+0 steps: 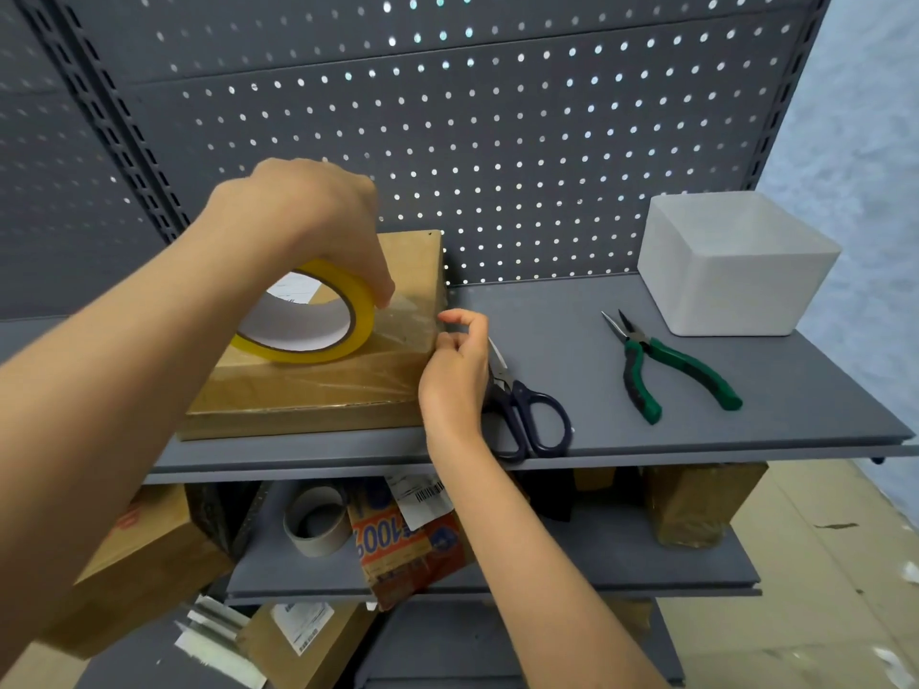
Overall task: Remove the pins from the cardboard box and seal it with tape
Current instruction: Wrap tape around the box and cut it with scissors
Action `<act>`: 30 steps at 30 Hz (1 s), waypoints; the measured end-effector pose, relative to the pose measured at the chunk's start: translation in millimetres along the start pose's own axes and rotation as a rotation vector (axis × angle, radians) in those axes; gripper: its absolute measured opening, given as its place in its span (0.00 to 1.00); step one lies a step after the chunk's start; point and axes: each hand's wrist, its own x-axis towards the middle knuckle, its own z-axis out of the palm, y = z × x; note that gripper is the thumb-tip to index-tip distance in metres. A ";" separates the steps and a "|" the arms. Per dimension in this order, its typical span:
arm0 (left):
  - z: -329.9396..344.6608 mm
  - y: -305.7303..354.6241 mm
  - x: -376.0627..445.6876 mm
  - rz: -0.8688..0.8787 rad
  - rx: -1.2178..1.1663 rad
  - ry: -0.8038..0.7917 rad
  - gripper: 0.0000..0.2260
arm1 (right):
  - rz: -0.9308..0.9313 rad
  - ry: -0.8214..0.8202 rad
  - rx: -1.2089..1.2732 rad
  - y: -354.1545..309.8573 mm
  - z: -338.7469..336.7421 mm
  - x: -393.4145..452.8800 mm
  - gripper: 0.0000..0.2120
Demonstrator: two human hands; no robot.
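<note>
Brown corrugated cardboard box [318, 385], flat and rectangular, lies on the grey metal shelf [646, 440] beneath both hands. Its top carries a glossy, wrinkled layer of clear tape running toward the right edge. The left hand [318, 226] is curled from above over a yellow-edged tape roll [306, 315], fingers closed on its rim; the roll stands tilted on the box top, its pale card core facing the camera. The right hand [455, 370] sits at the box's right edge, thumb and forefinger pinched together at the upper corner of that side; whether they hold a tape end cannot be told. Just beside the right hand, on its outer side, lie scissors [527, 415] with dark looped handles, blades partly hidden behind the hand. Further right rest long-nose pliers [661, 370] with green rubber grips, jaws pointing away. Beyond them stands a white translucent plastic bin [731, 271], square with rounded corners. Perforated grey pegboard [497, 116] backs the shelf.
</note>
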 end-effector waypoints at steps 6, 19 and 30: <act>1.9 6.3 -0.6 0.003 -0.023 -0.014 0.21 | 0.159 0.089 0.269 -5.8 6.2 -3.4 0.17; 9.0 -3.7 6.2 0.015 -0.105 0.015 0.18 | 0.206 0.126 0.237 -0.4 1.0 -1.8 0.16; 10.5 -2.0 4.4 0.012 -0.087 0.034 0.18 | -0.727 -0.180 -0.640 16.4 0.1 -27.4 0.26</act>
